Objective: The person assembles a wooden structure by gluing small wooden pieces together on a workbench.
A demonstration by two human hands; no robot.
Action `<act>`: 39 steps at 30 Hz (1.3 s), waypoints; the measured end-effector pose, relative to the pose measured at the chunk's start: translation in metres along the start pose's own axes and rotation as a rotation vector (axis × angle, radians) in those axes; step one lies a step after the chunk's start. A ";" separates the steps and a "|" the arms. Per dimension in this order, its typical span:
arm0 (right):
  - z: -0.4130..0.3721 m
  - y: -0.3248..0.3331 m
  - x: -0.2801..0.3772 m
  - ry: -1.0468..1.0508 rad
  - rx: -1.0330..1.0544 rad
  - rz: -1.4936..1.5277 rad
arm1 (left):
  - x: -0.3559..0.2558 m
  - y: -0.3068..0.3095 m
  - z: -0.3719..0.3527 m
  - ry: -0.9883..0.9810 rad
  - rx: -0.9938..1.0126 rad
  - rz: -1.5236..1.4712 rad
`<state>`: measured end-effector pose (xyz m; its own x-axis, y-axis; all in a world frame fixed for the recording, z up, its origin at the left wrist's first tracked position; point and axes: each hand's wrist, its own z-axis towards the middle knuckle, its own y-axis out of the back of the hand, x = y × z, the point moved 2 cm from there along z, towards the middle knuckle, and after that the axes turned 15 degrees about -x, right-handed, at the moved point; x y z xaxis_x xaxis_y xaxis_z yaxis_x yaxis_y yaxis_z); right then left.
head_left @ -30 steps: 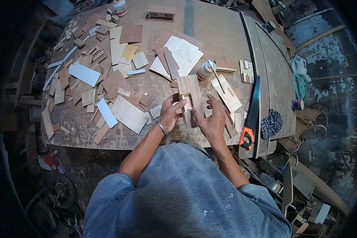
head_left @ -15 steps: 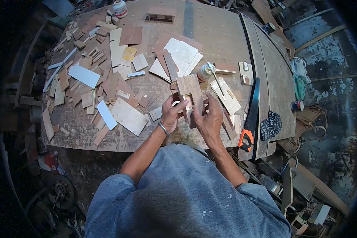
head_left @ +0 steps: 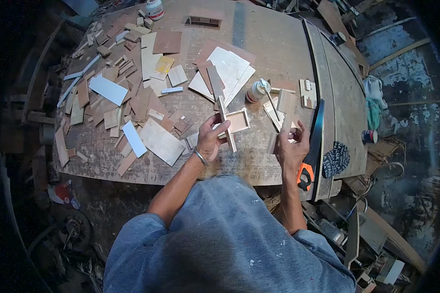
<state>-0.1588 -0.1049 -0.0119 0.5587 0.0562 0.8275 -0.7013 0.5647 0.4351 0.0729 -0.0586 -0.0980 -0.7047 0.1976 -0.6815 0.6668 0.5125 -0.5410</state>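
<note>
Currently, the left hand point(head_left: 211, 140) pinches a thin brown wooden piece point(head_left: 228, 128) with a pale, shallow rectangular frame point(head_left: 238, 121) projecting rightward, on the near side of the white, red-labelled jar point(head_left: 255, 93). The right hand point(head_left: 293, 150), near-right of that jar, has curled fingers; its contact cannot be determined. Left fingertips are hidden behind the piece.

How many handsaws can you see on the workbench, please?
1. The handsaw lies toward the right side of the workbench, just to the right of the right hand. Another could be hidden beneath the scattered wood.
</note>
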 end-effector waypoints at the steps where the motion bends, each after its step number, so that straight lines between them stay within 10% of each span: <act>1: -0.001 0.003 -0.008 -0.017 0.011 -0.006 | -0.001 0.000 0.000 0.010 0.005 0.000; 24: -0.036 -0.032 0.043 0.261 0.265 0.044 | 0.003 -0.017 -0.006 -0.036 -0.054 -0.034; 29: -0.015 -0.020 -0.005 -0.067 0.166 0.087 | -0.001 -0.005 -0.006 -0.054 -0.093 -0.011; 39: -0.085 -0.042 -0.202 0.307 0.387 -0.448 | 0.003 0.028 0.005 -0.026 -0.157 0.121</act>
<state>-0.2047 -0.0699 -0.2275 0.8938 0.1494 0.4229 -0.4481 0.2550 0.8568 0.0902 -0.0477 -0.1174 -0.6139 0.2449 -0.7504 0.6989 0.6106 -0.3724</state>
